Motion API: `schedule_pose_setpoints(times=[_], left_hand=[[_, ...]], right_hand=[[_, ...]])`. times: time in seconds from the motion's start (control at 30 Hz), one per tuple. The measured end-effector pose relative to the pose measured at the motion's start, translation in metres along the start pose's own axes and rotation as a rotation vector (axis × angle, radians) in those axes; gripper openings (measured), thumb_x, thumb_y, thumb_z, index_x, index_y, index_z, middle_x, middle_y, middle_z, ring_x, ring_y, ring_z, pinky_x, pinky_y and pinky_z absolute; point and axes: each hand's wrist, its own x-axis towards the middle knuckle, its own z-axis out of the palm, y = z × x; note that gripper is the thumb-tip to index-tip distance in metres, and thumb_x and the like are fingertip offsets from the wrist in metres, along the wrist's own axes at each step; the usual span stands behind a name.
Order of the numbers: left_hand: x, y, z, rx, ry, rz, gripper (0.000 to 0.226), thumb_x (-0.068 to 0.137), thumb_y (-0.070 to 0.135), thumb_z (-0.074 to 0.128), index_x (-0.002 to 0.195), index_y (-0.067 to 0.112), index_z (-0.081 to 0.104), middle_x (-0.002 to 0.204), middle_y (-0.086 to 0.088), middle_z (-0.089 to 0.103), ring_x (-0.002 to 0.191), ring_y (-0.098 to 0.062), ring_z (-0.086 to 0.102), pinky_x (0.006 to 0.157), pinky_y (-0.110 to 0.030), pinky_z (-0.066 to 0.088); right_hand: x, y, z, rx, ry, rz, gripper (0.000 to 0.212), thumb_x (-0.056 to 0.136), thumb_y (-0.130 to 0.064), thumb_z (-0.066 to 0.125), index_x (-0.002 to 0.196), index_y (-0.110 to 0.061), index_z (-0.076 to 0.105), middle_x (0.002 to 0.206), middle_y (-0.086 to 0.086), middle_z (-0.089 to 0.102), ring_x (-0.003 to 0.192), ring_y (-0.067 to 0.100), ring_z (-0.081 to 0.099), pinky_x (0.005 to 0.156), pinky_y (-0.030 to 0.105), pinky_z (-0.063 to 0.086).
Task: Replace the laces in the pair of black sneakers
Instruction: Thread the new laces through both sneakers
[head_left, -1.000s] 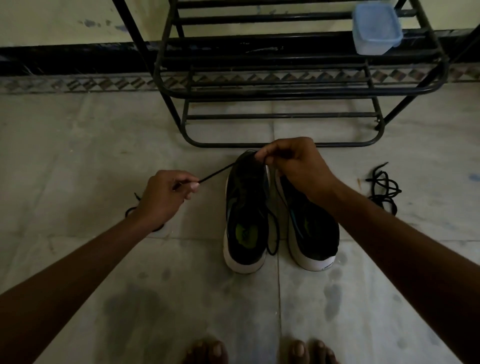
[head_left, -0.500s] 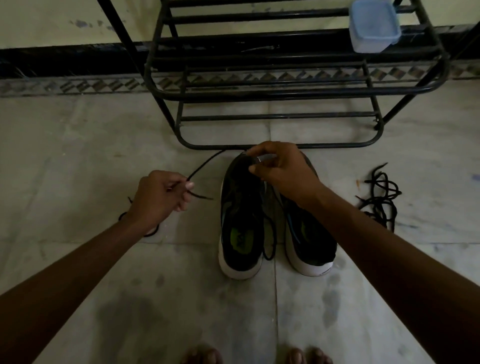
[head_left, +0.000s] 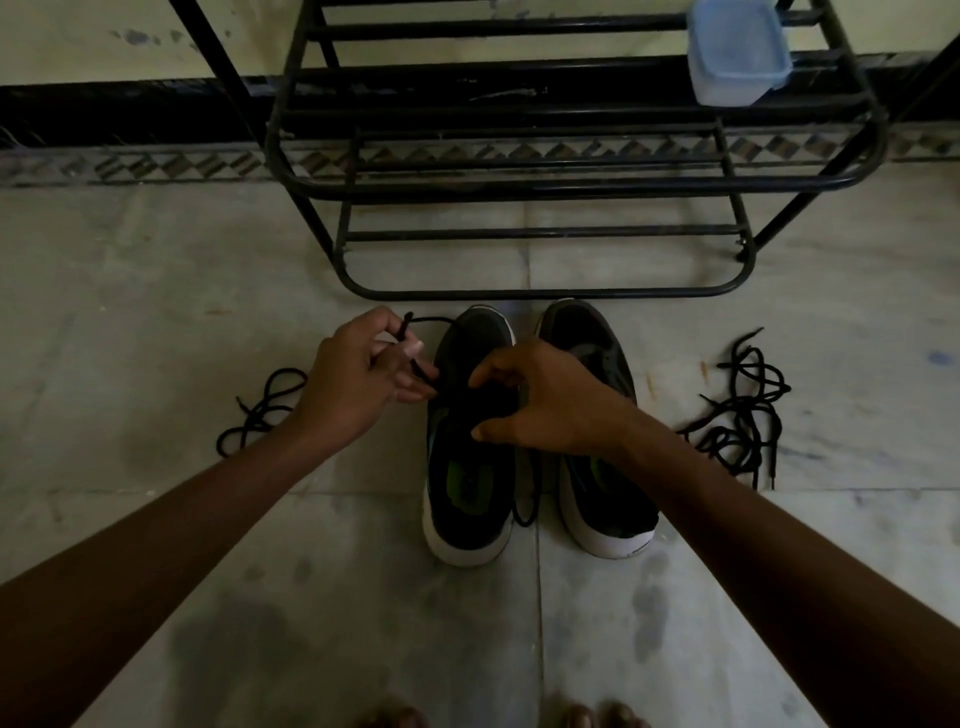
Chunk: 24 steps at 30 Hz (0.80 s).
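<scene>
Two black sneakers with white soles stand side by side on the floor, toes toward the rack: the left sneaker (head_left: 467, 483) and the right sneaker (head_left: 597, 332). My left hand (head_left: 358, 384) pinches the end of a black lace (head_left: 415, 322) that runs in an arc to the left sneaker's toe. My right hand (head_left: 550, 400) rests over the left sneaker's eyelet area, fingers curled at the upper; what it grips is hidden. A loop of lace (head_left: 524, 499) hangs between the shoes.
A black metal shoe rack (head_left: 545, 176) stands just beyond the sneakers, with a blue-lidded plastic box (head_left: 737, 57) on it. A loose black lace (head_left: 260, 410) lies on the floor at left, a tangle of black laces (head_left: 737, 415) at right. My toes show at the bottom edge.
My left hand moved right and closer to the sneaker, so the lace went from taut to a slack arc. My right hand slid from the toe down over the eyelets.
</scene>
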Motion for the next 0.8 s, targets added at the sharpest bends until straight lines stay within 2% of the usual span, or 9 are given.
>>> schedule_pose_setpoints(times=[0.07,0.17,0.27,0.43,0.63,0.73,0.8], left_hand=[[-0.001,-0.001,0.001,0.010,0.008,0.012,0.012,0.103,0.012,0.058,0.091,0.015,0.056,0.080,-0.007,0.078,0.068,-0.029,0.077,0.059,-0.033,0.062],[-0.002,-0.004,0.002,-0.021,0.012,-0.035,0.014,0.096,0.005,0.068,0.089,0.011,0.058,0.075,-0.013,0.076,0.070,-0.032,0.077,0.063,-0.041,0.064],[-0.003,-0.006,0.004,-0.068,-0.012,-0.052,0.020,0.085,-0.010,0.074,0.083,0.005,0.060,0.072,-0.015,0.073,0.076,-0.032,0.078,0.069,-0.039,0.064],[-0.002,-0.006,0.008,-0.007,-0.056,-0.041,0.013,0.083,-0.007,0.077,0.086,0.004,0.071,0.076,-0.008,0.076,0.075,-0.026,0.078,0.070,-0.033,0.064],[-0.002,-0.005,0.009,0.030,-0.055,-0.042,0.012,0.087,-0.006,0.073,0.090,0.005,0.077,0.076,-0.008,0.077,0.072,-0.021,0.077,0.067,-0.025,0.061],[-0.002,-0.003,0.009,0.002,-0.083,-0.091,0.020,0.083,-0.010,0.075,0.092,0.008,0.077,0.085,-0.015,0.076,0.078,-0.020,0.076,0.073,-0.032,0.064],[-0.002,0.000,0.009,0.000,-0.112,-0.142,0.031,0.078,-0.011,0.078,0.096,0.014,0.077,0.092,-0.012,0.077,0.085,-0.022,0.076,0.077,-0.036,0.064]], right_hand=[[0.000,-0.002,0.002,-0.086,-0.019,-0.009,0.049,0.075,-0.034,0.084,0.119,-0.022,0.066,0.116,-0.006,0.054,0.100,0.006,0.056,0.083,0.016,0.048],[0.002,-0.001,0.010,-0.192,0.006,0.031,0.054,0.072,-0.040,0.086,0.119,-0.024,0.064,0.131,0.003,0.043,0.115,0.017,0.047,0.091,0.020,0.041],[0.001,-0.003,0.018,-0.202,0.045,0.082,0.056,0.071,-0.045,0.086,0.117,-0.026,0.062,0.132,0.003,0.038,0.117,0.019,0.042,0.092,0.023,0.042],[0.000,-0.009,0.027,-0.243,0.088,0.125,0.056,0.075,-0.045,0.081,0.123,-0.022,0.062,0.130,0.008,0.038,0.121,0.031,0.042,0.103,0.043,0.048],[-0.001,-0.008,0.024,-0.179,0.073,0.152,0.057,0.073,-0.048,0.083,0.122,-0.027,0.065,0.132,0.007,0.042,0.126,0.029,0.039,0.105,0.042,0.044],[0.000,-0.009,0.024,-0.174,0.071,0.162,0.059,0.072,-0.048,0.083,0.123,-0.026,0.064,0.132,0.008,0.043,0.127,0.029,0.038,0.105,0.042,0.044],[0.000,-0.009,0.023,-0.177,0.068,0.166,0.058,0.072,-0.048,0.084,0.123,-0.027,0.064,0.132,0.008,0.044,0.126,0.029,0.038,0.105,0.043,0.044]])
